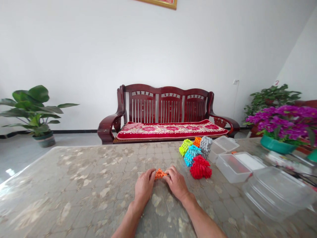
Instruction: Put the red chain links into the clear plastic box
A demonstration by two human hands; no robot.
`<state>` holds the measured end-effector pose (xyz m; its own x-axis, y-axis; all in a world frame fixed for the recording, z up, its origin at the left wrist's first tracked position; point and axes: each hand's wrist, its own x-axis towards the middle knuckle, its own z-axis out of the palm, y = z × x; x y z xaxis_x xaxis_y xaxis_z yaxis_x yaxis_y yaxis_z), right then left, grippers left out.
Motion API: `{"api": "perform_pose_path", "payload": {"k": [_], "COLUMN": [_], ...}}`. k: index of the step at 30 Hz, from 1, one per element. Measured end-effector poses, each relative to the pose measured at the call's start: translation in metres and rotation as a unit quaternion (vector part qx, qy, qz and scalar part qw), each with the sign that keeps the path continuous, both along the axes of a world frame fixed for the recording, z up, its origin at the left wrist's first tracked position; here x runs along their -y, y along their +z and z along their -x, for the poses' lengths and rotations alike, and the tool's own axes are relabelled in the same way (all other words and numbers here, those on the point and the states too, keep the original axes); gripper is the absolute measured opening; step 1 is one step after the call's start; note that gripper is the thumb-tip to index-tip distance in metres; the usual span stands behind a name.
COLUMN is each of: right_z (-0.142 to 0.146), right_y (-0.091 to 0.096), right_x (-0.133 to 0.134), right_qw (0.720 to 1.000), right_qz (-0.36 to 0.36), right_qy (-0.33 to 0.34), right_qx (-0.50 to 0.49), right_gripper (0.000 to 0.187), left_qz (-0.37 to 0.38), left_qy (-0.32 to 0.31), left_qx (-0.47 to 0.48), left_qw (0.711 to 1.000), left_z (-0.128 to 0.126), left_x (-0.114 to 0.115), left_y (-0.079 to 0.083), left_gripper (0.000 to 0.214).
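Gripping from both sides, our left hand [145,186] and right hand [176,182] close their fingertips on an orange interlocking plastic piece [159,174], with each hand on one end of it. From the head view, the piece sits low over the patterned tabletop [74,172], and we cannot tell whether it touches the surface. It looks light and stiff, and its toothed edges should give our fingers something to catch, so its two ends seem the surest places to hold. Its glossy plastic may slip a little on the shiny tabletop. Ahead and to the right lies a tight cluster of toothed blocks: lime [185,147], small orange [197,141], grey [205,145], blue [192,155] and red [200,168]. Just beside them stand clear plastic boxes [231,168], with a large clear tub [274,193] nearer us. Beyond the table are a dark red wooden bench [168,105], a potted leafy plant [29,109] and purple flowers [284,122].
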<state>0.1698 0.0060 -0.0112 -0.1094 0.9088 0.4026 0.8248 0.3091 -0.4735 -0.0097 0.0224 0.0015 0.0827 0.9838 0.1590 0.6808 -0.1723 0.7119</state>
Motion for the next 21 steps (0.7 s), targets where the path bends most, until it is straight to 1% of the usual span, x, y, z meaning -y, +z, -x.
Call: {"api": "perform_pose_path", "payload": {"k": [3,8,12,17,21], "right_z": [0.0008,0.0011,0.0006,0.0002,0.0004], "right_y": [0.0019,0.0016,-0.0001,0.0006,0.0011], "right_x": [0.0012,0.0012,0.0005,0.0007,0.0010], "right_qw": [1.000,1.000,1.000,1.000,1.000], "right_qz": [0.012,0.010,-0.005,-0.006,0.008], "right_qy": [0.009,0.000,-0.006,-0.006,-0.008], "right_qx": [-0.002,0.001,0.006,-0.006,-0.005], "right_gripper": [0.013,0.010,0.008,0.009,0.009], "left_qz": [0.025,0.011,0.019,0.028,0.015], "left_qy": [0.009,-0.007,-0.035,-0.065,-0.073], "left_qx": [0.041,0.113,0.150,0.182,0.180], "left_qw": [0.999,0.994,0.988,0.981,0.981], "left_z": [0.0025,0.0035,0.0020,0.0007,0.0022], "left_x": [-0.0041,-0.0078,-0.0076,-0.0064,-0.0077], "left_y": [-0.0056,-0.0114,-0.0088,-0.0047,-0.0058], "left_gripper": [0.034,0.042,0.043,0.051,0.046]}}
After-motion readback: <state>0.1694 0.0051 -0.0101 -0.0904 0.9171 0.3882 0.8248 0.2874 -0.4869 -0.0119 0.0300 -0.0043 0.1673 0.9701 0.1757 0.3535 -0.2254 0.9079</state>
